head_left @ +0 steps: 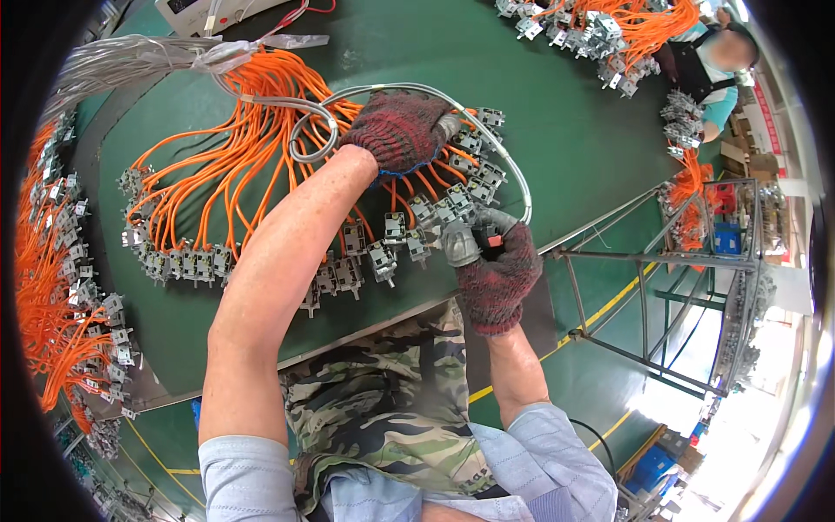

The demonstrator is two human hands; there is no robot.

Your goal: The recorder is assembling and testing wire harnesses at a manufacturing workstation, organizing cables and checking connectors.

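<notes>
Orange cables (213, 178) fan out over the green tabletop in a bundle, and metal connectors (187, 264) sit on their ends. My left hand (396, 132), in a dark red and grey knit glove, lies curled over the cables at the right of the bundle. Its fingers hide whatever is in them. My right hand (503, 277), gloved alike with grey fingertips, is closed by the table's near edge, beside the nearest connectors. A grey cable (507, 157) loops past my left hand and runs down into my right hand, where a small red piece shows between the fingers.
More orange cables with connectors (52, 304) hang along the left side. A pale instrument box (217, 13) stands at the back, beside plastic-wrapped grey cables (130, 65). A person (709, 74) works at the far right near another cable pile (609, 39). A metal frame (652, 261) stands right.
</notes>
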